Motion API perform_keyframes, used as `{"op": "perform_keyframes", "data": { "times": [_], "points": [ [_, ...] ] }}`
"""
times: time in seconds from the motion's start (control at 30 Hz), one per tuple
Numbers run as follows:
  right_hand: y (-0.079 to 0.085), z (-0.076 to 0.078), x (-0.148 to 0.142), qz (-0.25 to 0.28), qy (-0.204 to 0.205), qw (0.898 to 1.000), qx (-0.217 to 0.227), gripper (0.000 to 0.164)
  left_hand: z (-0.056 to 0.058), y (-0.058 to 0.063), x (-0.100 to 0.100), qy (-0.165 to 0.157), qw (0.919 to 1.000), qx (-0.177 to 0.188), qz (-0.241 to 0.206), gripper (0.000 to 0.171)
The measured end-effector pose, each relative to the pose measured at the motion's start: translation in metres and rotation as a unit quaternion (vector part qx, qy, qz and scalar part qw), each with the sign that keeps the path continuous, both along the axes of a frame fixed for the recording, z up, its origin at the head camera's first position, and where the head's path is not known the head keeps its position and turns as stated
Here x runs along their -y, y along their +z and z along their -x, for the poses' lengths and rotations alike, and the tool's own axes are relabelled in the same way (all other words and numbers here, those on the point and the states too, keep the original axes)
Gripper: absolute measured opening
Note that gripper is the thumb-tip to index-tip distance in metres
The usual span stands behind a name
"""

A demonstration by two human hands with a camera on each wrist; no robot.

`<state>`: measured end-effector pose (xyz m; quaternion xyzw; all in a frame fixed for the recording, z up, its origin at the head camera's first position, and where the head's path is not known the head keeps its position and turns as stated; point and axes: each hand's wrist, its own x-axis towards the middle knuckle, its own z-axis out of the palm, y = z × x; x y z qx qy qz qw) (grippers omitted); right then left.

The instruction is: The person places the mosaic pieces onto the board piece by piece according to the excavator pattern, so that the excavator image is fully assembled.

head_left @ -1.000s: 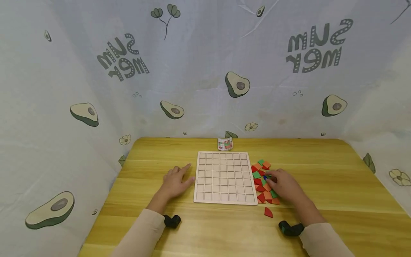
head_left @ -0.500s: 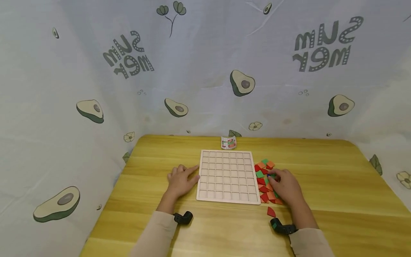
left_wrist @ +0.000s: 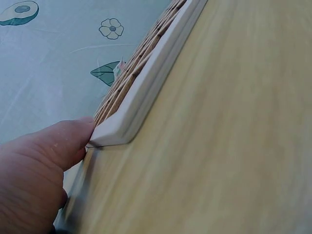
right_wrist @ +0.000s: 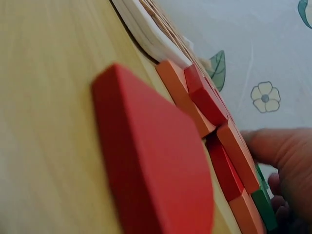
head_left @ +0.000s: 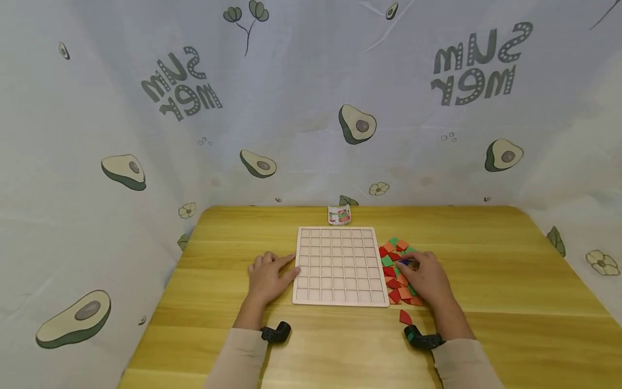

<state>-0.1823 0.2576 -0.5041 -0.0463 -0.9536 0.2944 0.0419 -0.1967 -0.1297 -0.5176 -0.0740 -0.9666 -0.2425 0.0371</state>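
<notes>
A pale wooden grid board (head_left: 335,266) lies flat on the table, its square cells holding nothing. My left hand (head_left: 265,280) touches the board's left edge, index finger and thumb extended; in the left wrist view the thumb (left_wrist: 63,141) meets the board's corner. To the board's right, my right hand (head_left: 430,278) is over a heap of flat coloured pieces (head_left: 390,283) in red, orange and green. It pinches a small dark blue piece (head_left: 404,262) between thumb and index finger. The right wrist view shows the thumb (right_wrist: 273,146) behind the heap; the fingertips are hidden there.
A small card with a coloured pattern (head_left: 339,215) stands behind the board, near the table's back edge. One red quarter-round piece (head_left: 405,317) lies apart, in front of the heap. A printed curtain (head_left: 311,108) hangs around the wooden table (head_left: 330,346).
My left hand has come right, from beside the board to touching its edge. The blue piece shows more clearly between my right thumb and index finger. The head view shifts slightly.
</notes>
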Motion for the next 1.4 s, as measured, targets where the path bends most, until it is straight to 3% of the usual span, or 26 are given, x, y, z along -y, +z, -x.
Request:
{"op": "perform_keyframes", "data": {
  "times": [0.23,0.47,0.83,1.13,1.4],
  "points": [
    [-0.001,0.001,-0.002,-0.011,-0.054,0.998,-0.025,0.039,0.002,0.002,0.000,0.003,1.0000,-0.006,0.003,0.050],
    [0.004,-0.002,0.000,-0.026,-0.106,0.994,-0.006,0.046,0.001,0.003,-0.001,0.001,1.0000,-0.007,-0.001,0.049],
    [0.004,-0.002,0.000,-0.014,-0.109,0.994,0.009,0.049,0.001,0.001,-0.001,-0.002,0.9998,-0.007,-0.018,0.051],
    [0.008,-0.002,-0.002,-0.010,-0.058,0.998,-0.010,0.040,0.000,0.002,0.000,-0.016,0.9995,-0.009,-0.025,0.055],
    [0.021,0.007,0.022,0.006,0.075,0.997,-0.014,0.031,-0.002,-0.001,0.001,-0.019,0.9994,-0.011,-0.028,0.054]
  ]
}}
